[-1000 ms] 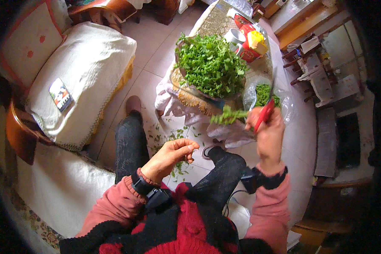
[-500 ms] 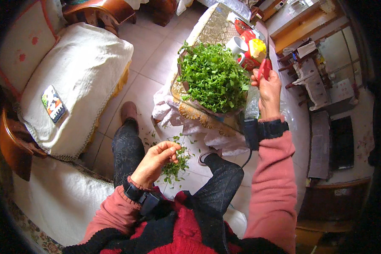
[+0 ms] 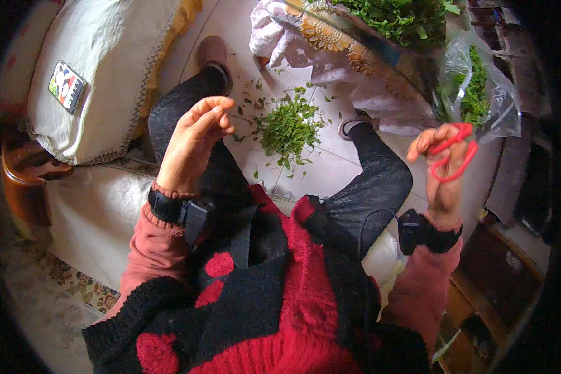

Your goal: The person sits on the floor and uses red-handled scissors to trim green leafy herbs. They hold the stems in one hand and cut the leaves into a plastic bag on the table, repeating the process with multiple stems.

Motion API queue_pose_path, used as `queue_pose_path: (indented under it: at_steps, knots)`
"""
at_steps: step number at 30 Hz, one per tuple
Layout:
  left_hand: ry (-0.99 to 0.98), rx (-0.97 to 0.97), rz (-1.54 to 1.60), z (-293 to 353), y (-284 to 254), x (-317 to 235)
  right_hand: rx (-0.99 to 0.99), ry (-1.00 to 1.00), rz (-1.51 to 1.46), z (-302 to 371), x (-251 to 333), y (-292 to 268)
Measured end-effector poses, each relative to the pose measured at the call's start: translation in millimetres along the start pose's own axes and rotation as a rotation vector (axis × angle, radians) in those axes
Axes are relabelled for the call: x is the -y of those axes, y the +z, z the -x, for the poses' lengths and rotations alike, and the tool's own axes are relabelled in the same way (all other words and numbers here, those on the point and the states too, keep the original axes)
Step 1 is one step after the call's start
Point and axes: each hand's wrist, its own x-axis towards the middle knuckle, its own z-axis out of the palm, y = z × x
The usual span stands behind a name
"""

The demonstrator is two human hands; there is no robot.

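Note:
My left hand [image 3: 196, 137] is raised over my left thigh, its fingers curled in toward the thumb; whether anything small sits between them is hidden. My right hand [image 3: 444, 165] is out to the right, its fingers through the red handle loops of a pair of scissors [image 3: 453, 163]; the blades cannot be made out. Below, between my feet, a loose heap of green leaves and stems [image 3: 288, 129] lies on the tiled floor. More leafy greens [image 3: 405, 22] are piled on the table at the top, cut off by the picture's edge.
A clear plastic bag [image 3: 502, 100] with greens in it hangs at the table's right corner, close above my right hand. The table's patterned cloth [image 3: 330, 34] drapes toward my knees. A phone [image 3: 66, 86] lies on the white-covered seat [image 3: 115, 56] at the left.
My view has tilted down toward my lap, so most of the table has left it. My right hand has drawn back from the table with the scissors. My left fingers have loosened slightly.

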Motion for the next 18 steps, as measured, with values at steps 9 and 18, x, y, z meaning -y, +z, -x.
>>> queue_pose_path:
  at_steps: [9,18]
  knots:
    - [-0.096,-0.050,-0.113,35.5,-10.2,11.7,-0.082,0.183,0.352,46.2,-33.1,-30.4]
    - [-0.056,0.167,-0.248,21.8,101.1,-30.8,-0.246,-0.235,0.123,53.0,14.6,-75.9]
